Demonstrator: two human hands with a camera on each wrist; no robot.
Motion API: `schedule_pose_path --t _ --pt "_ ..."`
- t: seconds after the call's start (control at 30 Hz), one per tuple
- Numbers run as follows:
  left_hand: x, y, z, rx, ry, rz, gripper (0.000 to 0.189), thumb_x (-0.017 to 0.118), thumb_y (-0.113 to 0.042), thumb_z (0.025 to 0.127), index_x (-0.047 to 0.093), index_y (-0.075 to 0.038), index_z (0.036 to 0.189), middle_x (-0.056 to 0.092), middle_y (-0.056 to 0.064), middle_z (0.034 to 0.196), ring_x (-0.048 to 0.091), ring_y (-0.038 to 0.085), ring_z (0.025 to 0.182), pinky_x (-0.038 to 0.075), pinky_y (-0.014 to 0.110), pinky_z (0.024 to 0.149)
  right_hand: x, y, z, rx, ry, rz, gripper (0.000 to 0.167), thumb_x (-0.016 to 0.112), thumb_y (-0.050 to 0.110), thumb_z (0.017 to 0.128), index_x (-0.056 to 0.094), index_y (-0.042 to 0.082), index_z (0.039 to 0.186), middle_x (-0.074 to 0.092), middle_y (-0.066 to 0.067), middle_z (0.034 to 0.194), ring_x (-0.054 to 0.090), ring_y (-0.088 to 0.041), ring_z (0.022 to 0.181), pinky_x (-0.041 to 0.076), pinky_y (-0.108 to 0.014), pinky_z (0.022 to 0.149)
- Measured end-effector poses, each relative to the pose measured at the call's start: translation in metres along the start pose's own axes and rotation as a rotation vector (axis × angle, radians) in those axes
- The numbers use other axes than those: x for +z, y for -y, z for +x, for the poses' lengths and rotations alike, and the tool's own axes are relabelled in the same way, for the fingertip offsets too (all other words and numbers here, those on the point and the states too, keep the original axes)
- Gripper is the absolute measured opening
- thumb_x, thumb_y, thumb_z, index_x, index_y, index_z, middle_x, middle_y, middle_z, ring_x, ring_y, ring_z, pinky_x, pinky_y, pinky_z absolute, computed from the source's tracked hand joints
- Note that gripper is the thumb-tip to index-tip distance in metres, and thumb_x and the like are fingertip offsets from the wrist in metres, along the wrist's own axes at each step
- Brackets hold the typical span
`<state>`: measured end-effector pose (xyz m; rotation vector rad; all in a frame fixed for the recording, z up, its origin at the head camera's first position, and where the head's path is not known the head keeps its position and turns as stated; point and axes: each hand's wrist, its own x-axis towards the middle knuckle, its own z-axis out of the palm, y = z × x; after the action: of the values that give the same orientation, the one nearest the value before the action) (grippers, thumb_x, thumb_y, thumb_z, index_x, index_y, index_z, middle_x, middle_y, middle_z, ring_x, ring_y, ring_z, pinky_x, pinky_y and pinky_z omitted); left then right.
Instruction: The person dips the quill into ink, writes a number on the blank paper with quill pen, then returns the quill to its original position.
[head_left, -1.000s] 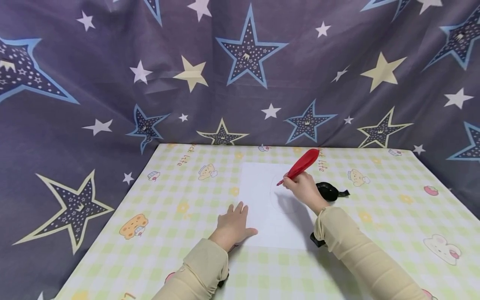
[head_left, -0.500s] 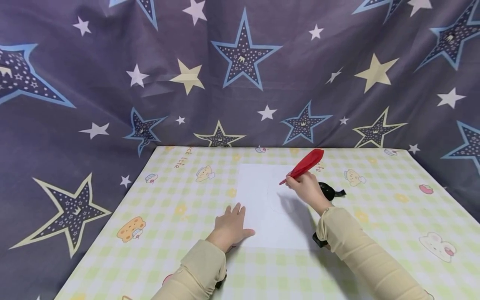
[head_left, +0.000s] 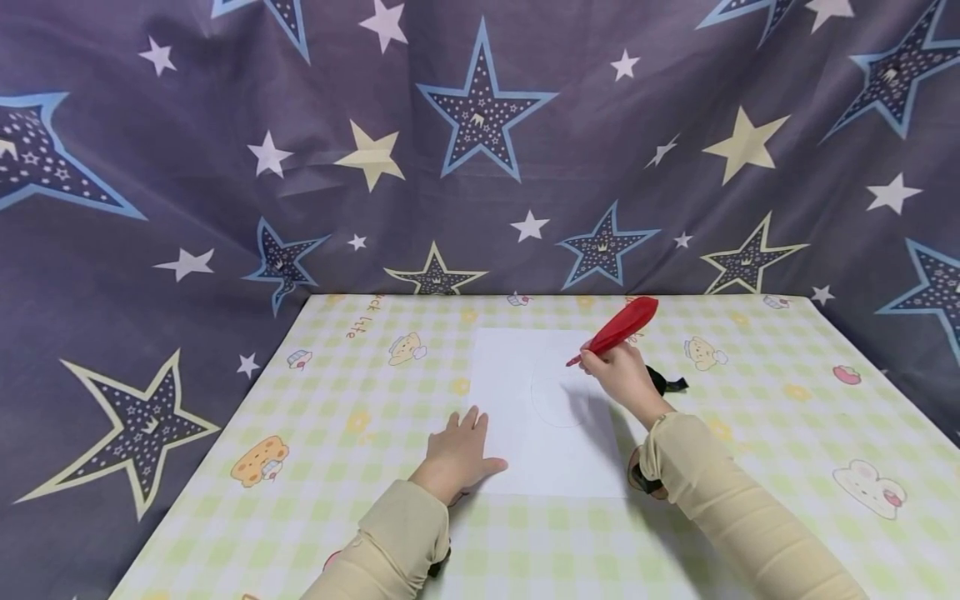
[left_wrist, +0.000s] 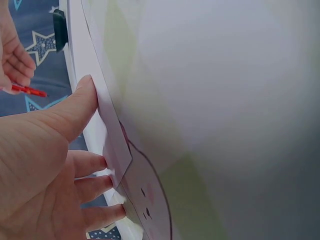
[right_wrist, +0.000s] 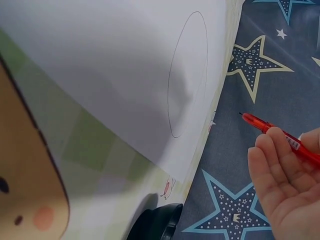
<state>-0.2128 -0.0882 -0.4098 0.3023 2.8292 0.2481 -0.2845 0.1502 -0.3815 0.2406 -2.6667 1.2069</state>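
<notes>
A sheet of white paper (head_left: 498, 367) lies on the checked tablecloth, with a thin oval outline (right_wrist: 168, 90) drawn on it. My left hand (head_left: 457, 450) rests with spread fingers over the sheet's left edge, thumb pointing to the right. In the left wrist view, that hand's thumb and fingertips touch the paper by its corner. My right hand (head_left: 622, 375) pinches a red pen (head_left: 624, 325) with a broad, feather-shaped top. The pen's dark tip points left, and in the right wrist view it stands raised off the sheet.
A round black object (head_left: 657, 381) with a short strap-like end sits right of the paper, partly behind the right hand. The tablecloth (head_left: 300, 517) carries printed cartoon figures. A dark star-patterned curtain (head_left: 480, 217) hangs along the table's back and sides.
My right hand has drawn slightly to the right with the pen, away from the oval. My left hand stays put on the paper's edge. The head view has shifted a little.
</notes>
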Motion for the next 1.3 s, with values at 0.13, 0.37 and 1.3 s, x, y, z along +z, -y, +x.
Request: schedule_pose_path --t 0.13,0.37,1.3 --pt "0.0 0.0 -0.001 0.0 -0.001 -0.007 0.075 0.059 -0.048 0.085 0.036 -0.004 0.141 0.027 0.012 0.147 0.023 0.036 0.133 0.031 0.056 0.097 -0.001 -0.001 0.001 0.012 0.006 0.011 0.019 0.053 0.012 0.092 0.068 0.0 0.093 0.066 -0.008 0.078 0.059 -0.021 0.073 0.045 -0.03 0.062" --pt "-0.001 -0.001 -0.001 -0.001 -0.004 0.001 0.074 0.059 -0.048 0.085 0.037 -0.004 0.14 0.028 0.012 0.147 0.024 0.036 0.133 0.032 0.056 0.096 -0.003 -0.002 0.0 -0.012 -0.013 0.027 0.02 0.053 0.012 0.092 0.067 0.0 0.099 0.066 -0.009 0.08 0.061 -0.021 0.072 0.048 -0.033 0.066" --pt "0.0 -0.001 -0.001 0.002 -0.005 -0.002 0.075 0.059 -0.048 0.085 0.037 -0.003 0.14 0.028 0.013 0.147 0.024 0.036 0.133 0.031 0.057 0.097 -0.024 -0.025 -0.005 -0.124 -0.113 -0.002 0.02 0.049 -0.006 0.084 0.065 -0.006 0.096 0.066 -0.02 0.091 0.062 -0.03 0.079 0.049 -0.035 0.07"
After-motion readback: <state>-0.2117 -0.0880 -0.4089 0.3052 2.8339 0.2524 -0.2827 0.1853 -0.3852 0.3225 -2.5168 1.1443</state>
